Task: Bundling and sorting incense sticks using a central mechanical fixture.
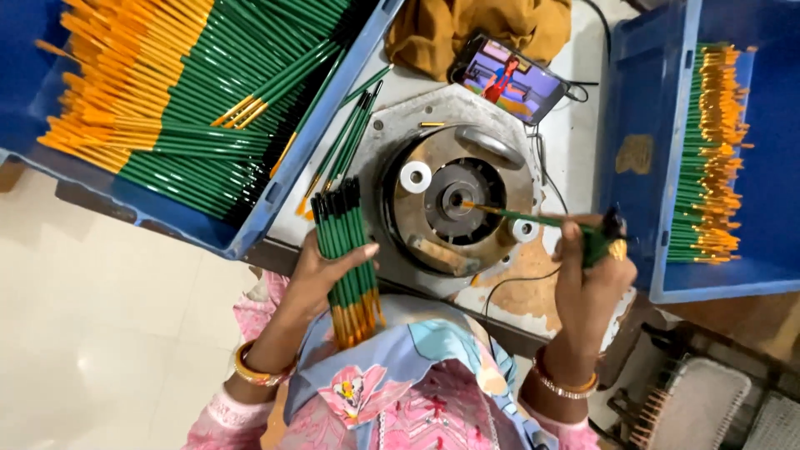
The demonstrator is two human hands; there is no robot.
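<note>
Green pencil (533,219), slim, light, stiff, likely brittle at its orange tip, best gripped mid-shaft: pinched in closed right hand (590,268) with tip at round metal machine (454,200) hub; left hand (321,271) clasps pencil bundle (346,258); blue crates (250,225) alongside.

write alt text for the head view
A right hand pushes one green brush into a round metal machine, while the left hand grips a bundle of them. Blue crates of brushes sit either side.
</note>
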